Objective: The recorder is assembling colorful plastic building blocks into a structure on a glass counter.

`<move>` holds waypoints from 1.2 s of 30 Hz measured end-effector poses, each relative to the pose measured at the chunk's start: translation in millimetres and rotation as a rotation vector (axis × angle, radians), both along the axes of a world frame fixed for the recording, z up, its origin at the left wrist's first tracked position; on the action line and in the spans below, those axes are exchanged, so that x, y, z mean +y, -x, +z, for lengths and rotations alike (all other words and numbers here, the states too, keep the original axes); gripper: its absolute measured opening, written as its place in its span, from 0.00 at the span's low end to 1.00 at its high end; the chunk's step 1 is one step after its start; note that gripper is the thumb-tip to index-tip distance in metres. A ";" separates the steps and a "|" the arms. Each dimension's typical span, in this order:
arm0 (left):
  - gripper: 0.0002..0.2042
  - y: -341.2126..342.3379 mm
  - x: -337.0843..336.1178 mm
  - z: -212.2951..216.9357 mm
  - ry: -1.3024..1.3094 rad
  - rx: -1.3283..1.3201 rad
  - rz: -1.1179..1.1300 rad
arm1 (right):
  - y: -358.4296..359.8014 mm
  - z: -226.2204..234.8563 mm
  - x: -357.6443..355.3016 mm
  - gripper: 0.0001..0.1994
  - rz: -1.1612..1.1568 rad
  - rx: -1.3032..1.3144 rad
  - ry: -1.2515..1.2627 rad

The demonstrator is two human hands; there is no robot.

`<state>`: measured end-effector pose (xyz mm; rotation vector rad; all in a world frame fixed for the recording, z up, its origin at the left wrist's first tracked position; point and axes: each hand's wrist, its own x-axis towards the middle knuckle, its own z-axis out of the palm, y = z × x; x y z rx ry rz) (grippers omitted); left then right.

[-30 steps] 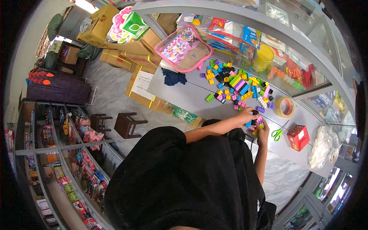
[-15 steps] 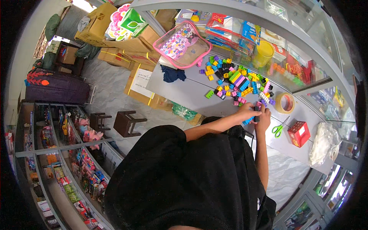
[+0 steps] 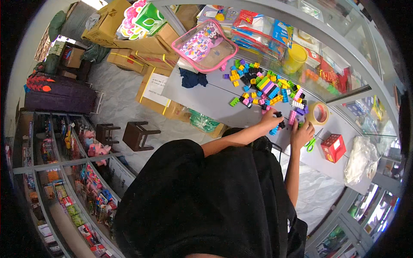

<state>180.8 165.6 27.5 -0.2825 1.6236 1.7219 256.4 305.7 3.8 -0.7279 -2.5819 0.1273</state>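
Currently, left hand (image 3: 269, 119): fingers are pinched on black and blue bricks (image 3: 280, 118), which are held at the near edge of the grey table (image 3: 206, 96).
Right hand (image 3: 303, 135): fingers are bent; whether anything is gripped cannot be told. A pink brick (image 3: 292, 117) is seen just beside the fingertips.
Loose bricks (image 3: 275, 100): scattered in a pile beyond both hands; a striped stack (image 3: 268, 86) is located among them.
Tape roll (image 3: 319, 113): laid to the right of the pile.
Scissors (image 3: 310, 145): green-handled, positioned just beside the right hand.
Red box (image 3: 333, 148): set right of the scissors.
Pink-trimmed bag (image 3: 204, 45): placed at the table's far left.
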 end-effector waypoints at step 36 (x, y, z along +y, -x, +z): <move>0.31 87.7 -4.3 20.3 0.657 1.197 -0.514 | -0.8 16.8 -13.7 0.26 0.250 0.193 1.021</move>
